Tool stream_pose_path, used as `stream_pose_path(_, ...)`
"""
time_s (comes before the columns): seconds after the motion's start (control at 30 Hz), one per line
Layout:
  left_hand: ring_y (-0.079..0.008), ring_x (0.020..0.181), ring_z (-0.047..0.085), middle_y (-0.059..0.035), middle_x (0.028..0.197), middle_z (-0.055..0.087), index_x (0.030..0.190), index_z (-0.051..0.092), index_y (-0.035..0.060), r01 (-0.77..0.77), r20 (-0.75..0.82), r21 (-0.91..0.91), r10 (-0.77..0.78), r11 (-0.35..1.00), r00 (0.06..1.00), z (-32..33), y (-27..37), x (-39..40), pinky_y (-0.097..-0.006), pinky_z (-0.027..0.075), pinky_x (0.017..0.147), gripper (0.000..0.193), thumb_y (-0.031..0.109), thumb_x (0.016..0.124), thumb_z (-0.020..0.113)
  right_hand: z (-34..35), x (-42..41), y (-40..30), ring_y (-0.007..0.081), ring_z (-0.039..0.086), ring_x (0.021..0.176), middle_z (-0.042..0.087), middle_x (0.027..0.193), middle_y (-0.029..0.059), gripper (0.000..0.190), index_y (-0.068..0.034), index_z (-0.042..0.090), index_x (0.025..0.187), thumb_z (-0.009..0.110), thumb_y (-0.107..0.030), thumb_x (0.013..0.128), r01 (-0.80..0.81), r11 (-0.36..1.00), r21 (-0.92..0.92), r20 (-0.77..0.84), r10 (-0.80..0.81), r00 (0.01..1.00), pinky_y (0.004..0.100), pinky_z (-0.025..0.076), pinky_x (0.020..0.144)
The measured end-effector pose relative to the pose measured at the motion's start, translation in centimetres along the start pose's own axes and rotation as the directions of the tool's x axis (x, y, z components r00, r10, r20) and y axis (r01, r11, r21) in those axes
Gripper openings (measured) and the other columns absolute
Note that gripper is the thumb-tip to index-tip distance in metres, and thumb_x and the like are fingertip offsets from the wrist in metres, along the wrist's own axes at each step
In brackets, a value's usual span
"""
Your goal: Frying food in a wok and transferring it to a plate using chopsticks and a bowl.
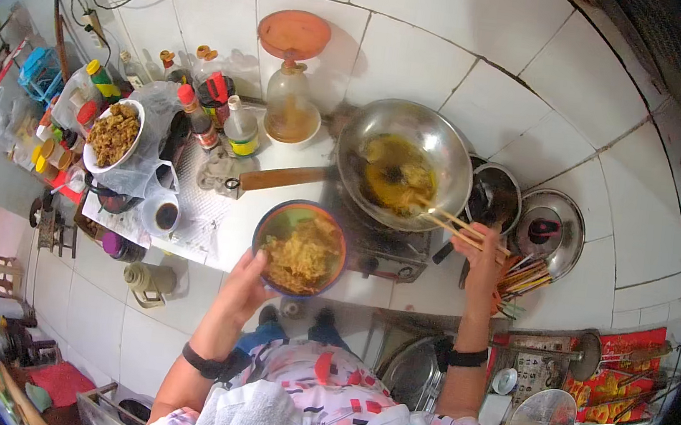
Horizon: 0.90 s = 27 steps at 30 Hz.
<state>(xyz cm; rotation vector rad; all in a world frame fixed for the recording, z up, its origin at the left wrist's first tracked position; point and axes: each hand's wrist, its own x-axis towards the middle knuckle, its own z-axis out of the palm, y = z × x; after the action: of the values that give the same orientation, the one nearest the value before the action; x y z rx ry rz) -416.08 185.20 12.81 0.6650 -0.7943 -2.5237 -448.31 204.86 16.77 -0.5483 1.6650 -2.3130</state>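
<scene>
My left hand (248,287) holds a bowl (261,228) by its near left rim; yellowish battered food (304,255) fills much of it. In my right hand (480,248) is a pair of wooden chopsticks (450,220), their tips down inside a metal wok (450,130) at its lower right. Yellow oil (381,182) lies in the wok, with pieces of food (416,180) in it, some at the chopstick tips. The wok stands on a gas stove (392,256), its wooden handle (284,178) pointing left over the counter, just beyond the bowl.
Left on the counter stand a white bowl (137,138) of browned food, a small cup of dark liquid (150,211), sauce bottles (241,129) and a glass jar (288,90). Right of the wok are a dark pot (517,198), a metal lid (575,230) and many chopsticks (521,283).
</scene>
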Motion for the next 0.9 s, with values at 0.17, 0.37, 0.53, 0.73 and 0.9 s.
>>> stream_pose_path(0.17, -0.0217, 0.111, 0.044, -0.0076, 0.123, 0.044, 0.127, 0.034, 0.0107, 0.031, -0.032, 0.061, -0.03, 0.998, 0.999, 1.6, 0.4, -0.2, -0.0456, 0.041, 0.087, 0.053, 0.036, 0.085, 0.054, -0.7, -0.7, -1.1, 0.0248, 0.065, 0.071, 0.062, 0.085, 0.0171, 0.038, 0.003, 0.054, 0.099, 0.041, -0.031, 0.092, -0.029, 0.99, -0.135, -0.028, 0.025, 0.999, 0.0287, 0.055, 0.061)
stream_pose_path(0.37, -0.0228, 0.112, 0.043, -0.0086, 0.124, 0.043, 0.127, 0.034, 0.0105, 0.046, -0.026, 0.073, -0.044, 0.996, 0.999, 1.5, 0.6, -0.3, -0.0446, 0.043, 0.086, 0.056, 0.038, 0.084, 0.055, -1.0, -0.9, -2.1, 0.025, 0.064, 0.073, 0.06, 0.089, 0.0177, 0.041, 0.004, 0.054, 0.097, 0.047, -0.035, 0.088, -0.061, 0.974, -0.22, -0.045, 0.053, 0.998, 0.0343, 0.057, 0.064)
stream_pose_path(0.53, -0.0232, 0.113, 0.044, -0.009, 0.124, 0.043, 0.127, 0.033, 0.0101, 0.055, -0.034, 0.1, -0.052, 0.994, 0.998, 2.5, 1.3, -0.5, -0.044, 0.044, 0.085, 0.056, 0.038, 0.084, 0.055, -1.0, -1.4, -2.9, 0.0232, 0.064, 0.072, 0.061, 0.085, 0.0148, 0.04, 0.002, 0.052, 0.099, 0.045, -0.036, 0.089, -0.046, 0.957, -0.288, 0.016, 0.053, 0.998, 0.034, 0.056, 0.064)
stream_pose_path(0.73, -0.0218, 0.112, 0.045, -0.0087, 0.123, 0.044, 0.129, 0.032, 0.0087, 0.078, -0.085, 0.14, -0.066, 0.987, 0.994, 2.6, 1.2, -0.3, -0.0439, 0.044, 0.085, 0.057, 0.036, 0.084, 0.055, 4.7, -3.8, -7.5, 0.0235, 0.063, 0.07, 0.061, 0.083, 0.0134, 0.045, 0.001, 0.051, 0.098, 0.037, -0.041, 0.091, 0.02, 0.99, -0.137, 0.263, 0.016, 0.965, 0.0333, 0.054, 0.067)
stream_pose_path(0.9, -0.0222, 0.112, 0.045, -0.0096, 0.123, 0.044, 0.13, 0.03, 0.0076, 0.059, -0.061, 0.177, -0.049, 0.982, 0.997, 2.6, 0.6, 0.0, -0.0417, 0.046, 0.081, 0.061, 0.034, 0.083, 0.058, 10.4, -5.6, -9.6, 0.0237, 0.063, 0.073, 0.061, 0.086, 0.0141, 0.041, 0.001, 0.052, 0.1, 0.038, -0.036, 0.092, -0.152, 0.947, -0.282, 0.518, 0.284, 0.807, 0.0335, 0.052, 0.071)
